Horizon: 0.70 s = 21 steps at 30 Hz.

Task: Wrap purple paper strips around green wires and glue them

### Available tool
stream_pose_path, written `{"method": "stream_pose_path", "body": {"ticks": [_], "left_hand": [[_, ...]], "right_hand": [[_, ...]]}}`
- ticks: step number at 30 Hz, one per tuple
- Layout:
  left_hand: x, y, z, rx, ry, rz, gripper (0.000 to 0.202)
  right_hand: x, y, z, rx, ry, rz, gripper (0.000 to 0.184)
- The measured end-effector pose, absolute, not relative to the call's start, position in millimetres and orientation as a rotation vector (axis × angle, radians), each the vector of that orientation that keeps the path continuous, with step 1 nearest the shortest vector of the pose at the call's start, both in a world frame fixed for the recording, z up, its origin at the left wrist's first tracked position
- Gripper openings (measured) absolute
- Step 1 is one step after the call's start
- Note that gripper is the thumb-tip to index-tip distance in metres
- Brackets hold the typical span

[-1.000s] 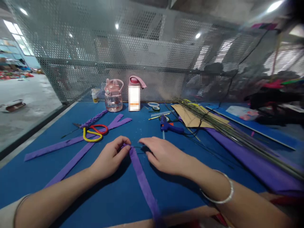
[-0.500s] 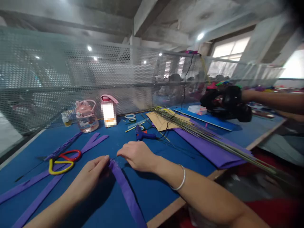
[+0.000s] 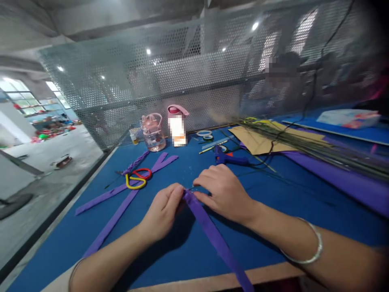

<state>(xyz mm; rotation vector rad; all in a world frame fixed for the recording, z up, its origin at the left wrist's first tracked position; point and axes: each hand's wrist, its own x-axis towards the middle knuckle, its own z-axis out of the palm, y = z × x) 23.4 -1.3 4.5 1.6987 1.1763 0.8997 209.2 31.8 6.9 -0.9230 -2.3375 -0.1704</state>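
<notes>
A long purple strip (image 3: pixel 212 235) runs from the middle of the blue table (image 3: pixel 267 202) toward its near edge. My left hand (image 3: pixel 162 211) pinches the strip's far end between thumb and fingers. My right hand (image 3: pixel 223 190) is curled beside it, its fingertips closed on the same end and on a thin dark wire that I can barely make out. A silver bangle (image 3: pixel 306 251) sits on my right wrist.
Red-and-yellow scissors (image 3: pixel 138 178) lie on more purple strips (image 3: pixel 121 198) at the left. A pink bottle (image 3: pixel 153 132), a second bottle (image 3: pixel 178 123), tape rolls (image 3: pixel 204 134) and a blue glue gun (image 3: pixel 229 156) stand behind. Green stems (image 3: pixel 319 148), brown paper (image 3: pixel 261 142) and purple sheet (image 3: pixel 340 176) fill the right. A perforated screen backs the table.
The view swung right, then back left. Both hands stay at the strip's far end, and my right hand has closed in from flat to a curled pinch.
</notes>
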Motion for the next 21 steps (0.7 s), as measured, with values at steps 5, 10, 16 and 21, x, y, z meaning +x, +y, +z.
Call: {"method": "stream_pose_path", "body": {"ticks": [5, 10, 16, 21], "left_hand": [[20.1, -2.6, 4.4, 1.857, 1.208, 0.894, 0.039], [16.3, -2.0, 6.8, 2.134, 1.227, 0.848, 0.034], [14.1, -2.0, 2.2, 2.324, 1.218, 0.851, 0.029], [14.9, -1.9, 2.6, 2.233, 1.151, 0.93, 0.033]], "right_hand": [[207.4, 29.0, 7.6, -0.913, -2.329, -0.178, 0.025], [208.8, 28.2, 7.4, -0.879, -2.289, -0.171, 0.026], [205.4, 22.5, 6.1, -0.84, -2.168, -0.123, 0.018], [205.8, 25.9, 6.2, -0.815, -2.185, -0.204, 0.02]]}}
